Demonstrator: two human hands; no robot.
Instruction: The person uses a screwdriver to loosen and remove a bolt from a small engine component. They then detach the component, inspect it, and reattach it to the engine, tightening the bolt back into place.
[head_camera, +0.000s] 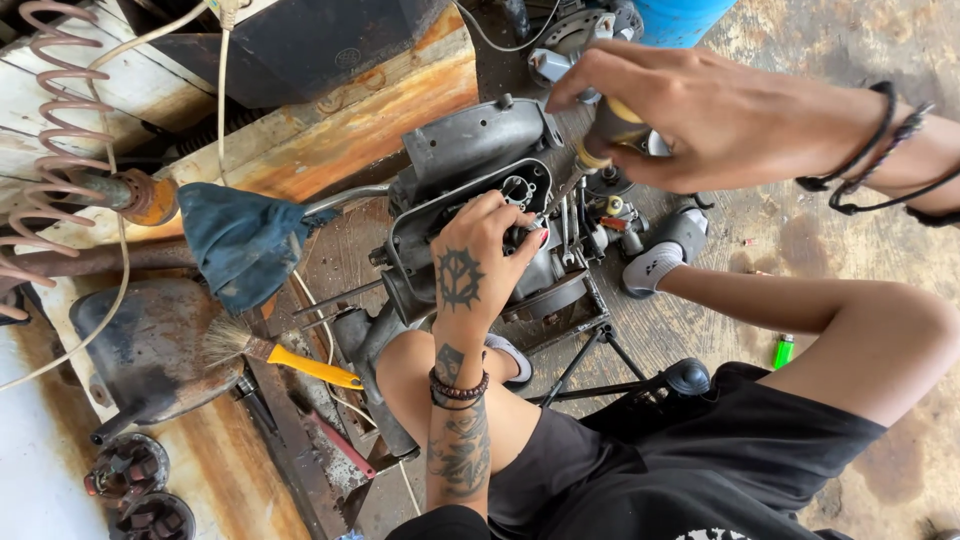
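Your black shorts (690, 470) and bent bare knees are filling the lower edge nearest you, and your tattooed left forearm is rising up from between them. Your left hand (480, 262) is resting on the grey metal engine casing (470, 190), fingers curled in narrowly against the open side cover — whether they are pinching some small part there, you cannot tell from this angle. Your right hand (690, 110) is reaching in from the upper right, closed tightly around the yellow-and-black handle of a screwdriver (600, 135); its thin shaft is slanting down and left, and the tip is meeting the casing just beside your left fingertips.

The casing is sitting on the worn wooden floor between your legs, propped against a dark metal frame, with your grey sock (655, 268) just to its right. Moving outward — a yellow-handled paintbrush (275, 355) is lying to the left of your knee, its bristles touching a rusty dark metal tank (150, 350). Above the brush a blue cloth (240, 240) is draped over a rod. A coiled pink hose (50, 120) is curling along the far left edge. Well apart on the right, a small green lighter (783, 351) is lying on the boards near your other leg.
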